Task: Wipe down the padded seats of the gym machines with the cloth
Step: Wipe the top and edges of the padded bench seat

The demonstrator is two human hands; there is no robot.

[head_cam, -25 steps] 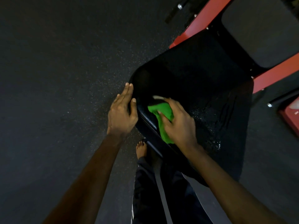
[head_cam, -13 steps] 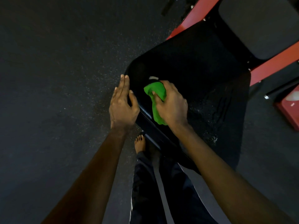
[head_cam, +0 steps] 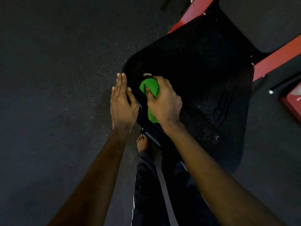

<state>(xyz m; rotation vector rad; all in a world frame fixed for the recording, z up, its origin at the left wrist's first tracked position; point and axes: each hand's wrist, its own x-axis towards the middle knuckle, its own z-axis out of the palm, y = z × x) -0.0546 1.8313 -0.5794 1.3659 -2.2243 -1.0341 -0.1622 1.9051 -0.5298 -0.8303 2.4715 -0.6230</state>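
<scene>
cloth (head_cam: 150,88), green and bunched, is gripped by the right hand (head_cam: 164,101) and pressed onto the black seat (head_cam: 195,62) at its corner nearest both hands. left hand (head_cam: 121,103) lies flat, fingers straight, on the seat's edge just beside the right. judging by damp specks right of the hands, wiping is underway; the pad (head_cam: 260,22) beyond looks undone.

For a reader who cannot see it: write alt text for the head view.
A right hand grips a bunched green cloth against a black padded seat, while the left hand rests straight-fingered on its edge. A red machine frame lies beyond; a bare foot shows below.
</scene>
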